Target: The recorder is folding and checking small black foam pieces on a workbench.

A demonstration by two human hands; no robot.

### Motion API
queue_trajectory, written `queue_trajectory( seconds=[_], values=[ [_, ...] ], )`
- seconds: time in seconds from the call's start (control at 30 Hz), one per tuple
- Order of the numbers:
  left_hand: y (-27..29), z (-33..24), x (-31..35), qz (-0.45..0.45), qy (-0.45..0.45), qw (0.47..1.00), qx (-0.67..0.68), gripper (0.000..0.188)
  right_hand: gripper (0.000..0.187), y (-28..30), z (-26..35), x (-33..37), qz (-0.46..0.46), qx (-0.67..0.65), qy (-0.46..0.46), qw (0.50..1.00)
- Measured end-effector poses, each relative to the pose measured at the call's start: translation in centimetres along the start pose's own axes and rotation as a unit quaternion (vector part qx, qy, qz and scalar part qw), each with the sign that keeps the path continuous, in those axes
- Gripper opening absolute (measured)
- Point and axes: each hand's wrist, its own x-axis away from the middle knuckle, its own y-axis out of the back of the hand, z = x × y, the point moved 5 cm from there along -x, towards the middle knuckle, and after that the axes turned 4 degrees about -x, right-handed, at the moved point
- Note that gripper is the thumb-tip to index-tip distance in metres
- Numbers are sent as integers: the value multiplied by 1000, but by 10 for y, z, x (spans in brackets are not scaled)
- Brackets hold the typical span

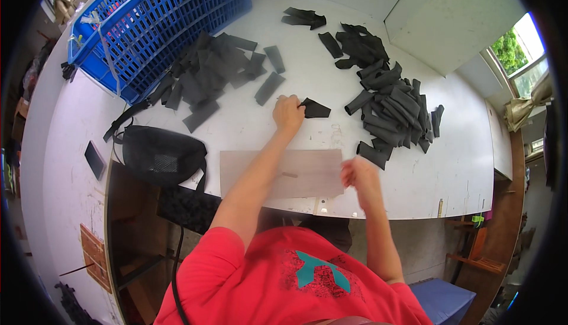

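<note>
My left hand [289, 113] reaches out over the white table, its fingers closed on a small black fabric piece [317, 109] that sticks out to the right. Nearer to me, my right hand [360, 178] hovers by the right end of a flat, pale brownish board [313, 174]. Its fingers look curled but are smeared by motion, so I cannot make out whether they hold anything. A loose heap of flat dark grey fabric pieces [204, 70] lies left of my left hand. To the right, a pile of rolled or folded black fabric pieces [393, 109] spreads out.
A blue plastic crate [165, 26] stands at the back left. A black bag [160, 154] with straps rests at the left edge, with a phone-like dark slab [94, 160] beside it. White panels [447, 14] rise behind the table. A blue stool [442, 301] is below right.
</note>
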Motion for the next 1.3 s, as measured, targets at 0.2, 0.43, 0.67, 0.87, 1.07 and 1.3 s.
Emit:
queue_trajectory(
  seconds=[0.2,0.43,0.67,0.87,1.07,1.3],
  values=[
    [77,34,75,-12,224,757,614,15,28,-68,-46,44,168,33,-80,982],
    [122,20,191,47,248,648,719,29,20,-127,-17,40,103,-142,65,982],
    [101,19,229,48,253,679,687,30,13,-119,-15,51,61,-84,-13,995],
    [95,14,231,65,255,756,599,33,18,-100,-15,56,-30,103,141,984],
    [107,-9,214,91,168,771,607,25,30,-86,-28,49,-38,85,133,987],
    [98,3,203,176,145,726,649,11,16,-86,-9,46,47,-134,3,990]
  ],
)
